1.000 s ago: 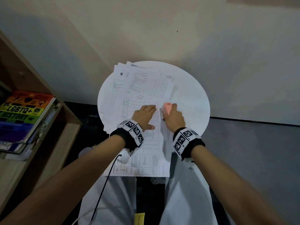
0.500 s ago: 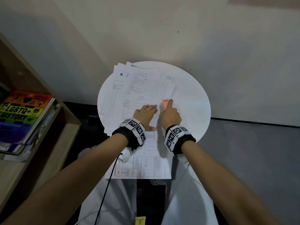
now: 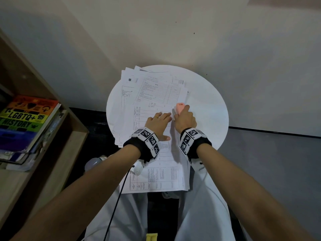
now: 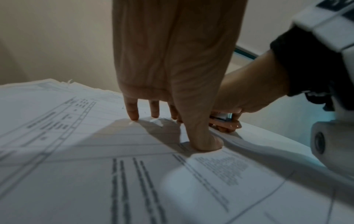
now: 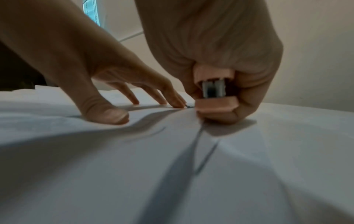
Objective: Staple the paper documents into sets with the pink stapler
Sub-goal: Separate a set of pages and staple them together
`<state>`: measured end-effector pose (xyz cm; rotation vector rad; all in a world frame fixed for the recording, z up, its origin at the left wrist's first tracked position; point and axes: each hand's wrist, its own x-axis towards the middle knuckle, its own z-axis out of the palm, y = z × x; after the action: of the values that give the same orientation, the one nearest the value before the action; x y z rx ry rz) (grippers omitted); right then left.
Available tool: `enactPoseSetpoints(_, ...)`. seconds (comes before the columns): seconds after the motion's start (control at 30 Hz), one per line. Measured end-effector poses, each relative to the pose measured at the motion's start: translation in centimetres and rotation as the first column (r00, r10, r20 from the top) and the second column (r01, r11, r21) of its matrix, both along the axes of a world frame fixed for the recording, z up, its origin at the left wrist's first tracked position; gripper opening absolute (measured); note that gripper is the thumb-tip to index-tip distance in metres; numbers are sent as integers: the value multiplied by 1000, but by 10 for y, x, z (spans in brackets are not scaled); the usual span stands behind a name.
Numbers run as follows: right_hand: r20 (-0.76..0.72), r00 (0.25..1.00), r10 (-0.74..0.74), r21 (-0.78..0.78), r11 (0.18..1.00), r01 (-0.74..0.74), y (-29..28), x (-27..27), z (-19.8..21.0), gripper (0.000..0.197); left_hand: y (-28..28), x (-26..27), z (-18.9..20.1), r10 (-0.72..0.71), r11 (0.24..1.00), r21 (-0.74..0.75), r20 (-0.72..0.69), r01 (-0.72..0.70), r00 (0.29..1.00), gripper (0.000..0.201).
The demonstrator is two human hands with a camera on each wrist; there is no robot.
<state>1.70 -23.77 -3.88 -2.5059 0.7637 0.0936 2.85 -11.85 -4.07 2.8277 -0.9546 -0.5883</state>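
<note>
A long printed paper set (image 3: 161,173) lies across the round white table (image 3: 208,105) and hangs over its near edge. My left hand (image 3: 159,121) presses flat on it, fingertips (image 4: 134,115) and thumb down on the sheet (image 4: 134,181). My right hand (image 3: 185,119) grips the pink stapler (image 3: 179,107) at the set's top right corner, just right of the left fingers. In the right wrist view the stapler (image 5: 214,89) sits in my fist with its metal rear showing, over the paper (image 5: 191,166). In the left wrist view its pink base (image 4: 225,125) is at the paper's edge.
More printed sheets (image 3: 156,87) lie fanned over the table's far left half. A wooden shelf (image 3: 57,145) with a rainbow-covered book (image 3: 26,117) stands at the left. A wall (image 3: 173,32) rises close behind the table. My white-clad lap (image 3: 199,214) is below the table.
My right hand has carried the stapler left and farther up to the paper's top corner beside the left fingers. The left hand stayed pressed on the set.
</note>
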Motion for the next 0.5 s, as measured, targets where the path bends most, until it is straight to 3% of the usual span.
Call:
enactPoseSetpoints(0.13,58,994,91,-61,994,-88,0,0,-8,45,0,0,0,4,1000,-6,6,-4,1000,83)
enactPoseSetpoints(0.3,71,996,-55,84,995,49,-9,16,4,49,2,2,-3,-14,1000,-13,16,15,1000,86)
enactPoseSetpoints(0.4,170,985,35,51,998,-44,-12,11,10,49,4,5,-4,-20,1000,-18,-6,20,1000,86)
enactPoseSetpoints(0.47,211,974,78,59,994,-93,-14,0,17,45,5,6,0,-13,997,-71,-45,10,999,74)
enactPoseSetpoints(0.5,225,970,91,70,992,-109,-15,-6,21,43,6,6,3,18,986,-166,-62,-28,998,60)
